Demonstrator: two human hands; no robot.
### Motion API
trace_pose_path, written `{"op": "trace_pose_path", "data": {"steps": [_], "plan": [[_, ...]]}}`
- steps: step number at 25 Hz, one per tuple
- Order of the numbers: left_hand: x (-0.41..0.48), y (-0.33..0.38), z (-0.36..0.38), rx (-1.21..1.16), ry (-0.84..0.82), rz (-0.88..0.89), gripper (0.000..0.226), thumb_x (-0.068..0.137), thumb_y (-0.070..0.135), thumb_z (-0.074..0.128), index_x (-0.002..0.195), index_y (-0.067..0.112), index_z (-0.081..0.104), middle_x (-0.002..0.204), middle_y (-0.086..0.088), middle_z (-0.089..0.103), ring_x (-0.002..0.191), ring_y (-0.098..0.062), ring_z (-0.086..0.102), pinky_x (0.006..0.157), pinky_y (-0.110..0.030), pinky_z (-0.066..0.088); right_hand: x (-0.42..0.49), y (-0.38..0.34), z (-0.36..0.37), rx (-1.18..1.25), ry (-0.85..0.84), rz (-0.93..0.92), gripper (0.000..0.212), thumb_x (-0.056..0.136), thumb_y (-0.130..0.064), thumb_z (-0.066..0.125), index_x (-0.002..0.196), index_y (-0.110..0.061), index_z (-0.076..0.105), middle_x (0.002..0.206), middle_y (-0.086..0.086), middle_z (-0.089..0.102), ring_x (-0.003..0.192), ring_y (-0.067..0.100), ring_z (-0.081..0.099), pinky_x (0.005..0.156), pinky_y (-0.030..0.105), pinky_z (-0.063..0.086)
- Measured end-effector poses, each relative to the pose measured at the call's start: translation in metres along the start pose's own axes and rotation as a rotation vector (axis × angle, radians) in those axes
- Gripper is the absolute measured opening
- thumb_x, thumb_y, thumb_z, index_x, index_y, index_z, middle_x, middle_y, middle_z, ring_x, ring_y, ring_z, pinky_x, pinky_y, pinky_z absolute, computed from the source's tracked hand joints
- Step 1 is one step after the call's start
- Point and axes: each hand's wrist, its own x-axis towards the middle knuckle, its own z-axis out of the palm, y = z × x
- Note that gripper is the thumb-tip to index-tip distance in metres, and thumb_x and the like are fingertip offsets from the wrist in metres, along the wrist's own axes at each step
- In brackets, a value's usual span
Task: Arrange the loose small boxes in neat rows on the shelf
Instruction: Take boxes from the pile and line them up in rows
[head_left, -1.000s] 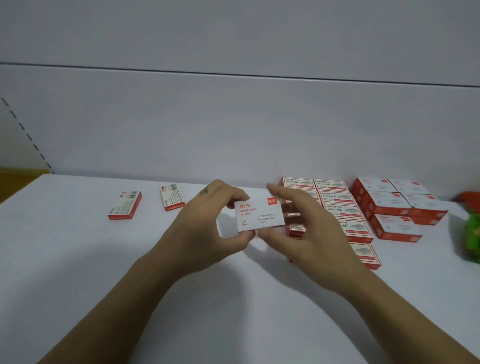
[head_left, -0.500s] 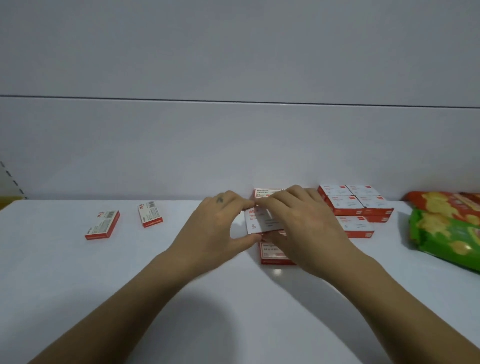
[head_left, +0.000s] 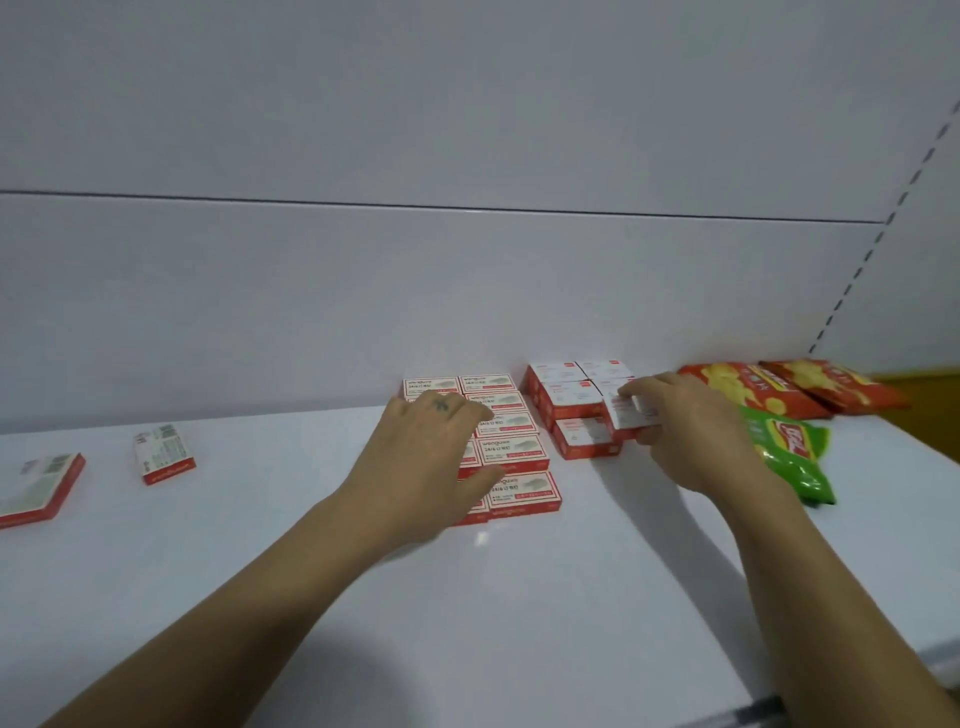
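Right hand (head_left: 691, 441), fingers (head_left: 644, 387) round a small box (head_left: 631, 415); left hand (head_left: 426, 457) over the box rows (head_left: 511, 449).

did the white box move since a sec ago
Yes. The white box went right: from in front of the staple rows, held in both hands, to the clip stack, where only the right hand pinches it.

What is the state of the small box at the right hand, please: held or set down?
Held: the right hand pinches the small box beside the stacked boxes; whether it touches the shelf, cannot tell.
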Motion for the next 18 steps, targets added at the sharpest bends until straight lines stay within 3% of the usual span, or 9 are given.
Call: {"op": "trace_pose_path", "data": {"steps": [5,10,13,18], "plan": [[-0.006,0.006,0.004,-0.006,0.063,0.010,0.041,0.084,0.049,0.057,0.117,0.025,0.058,0.117,0.005,0.062,0.109,-0.017,0.052,0.092,-0.037,0.035,-0.002,0.024,0.020,0.091,0.005,0.064,0.044,0.075,-0.012,0.073,0.116,-0.020,0.060,0.116,0.009,0.057,0.110,0.029,0.049,0.084,0.035,0.041],[-0.023,0.004,0.004,-0.007,0.028,0.004,0.038,0.084,0.045,0.057,0.114,0.022,0.059,0.116,0.005,0.063,0.108,-0.018,0.053,0.090,-0.039,0.037,-0.012,0.019,0.029,0.200,0.140,0.061,0.039,0.074,-0.037,0.074,0.107,-0.016,0.066,0.111,0.010,0.054,0.090,0.030,0.057,0.074,0.026,0.040],[-0.026,0.011,0.006,0.004,0.011,0.025,0.038,0.086,0.046,0.054,0.116,0.022,0.058,0.117,0.005,0.062,0.109,-0.019,0.052,0.090,-0.039,0.035,-0.013,0.015,0.032,0.209,0.108,0.070,0.038,0.072,-0.032,0.076,0.106,-0.016,0.067,0.113,0.008,0.053,0.095,0.030,0.057,0.081,0.031,0.045],[-0.031,0.017,0.008,-0.011,0.002,0.074,0.035,0.088,0.045,0.052,0.116,0.024,0.057,0.117,0.007,0.061,0.109,-0.018,0.051,0.091,-0.036,0.034,-0.012,0.010,0.035,0.239,0.084,0.086,0.023,0.076,-0.020,0.072,0.100,-0.020,0.074,0.110,0.003,0.063,0.098,0.029,0.059,0.078,0.036,0.048]]}}
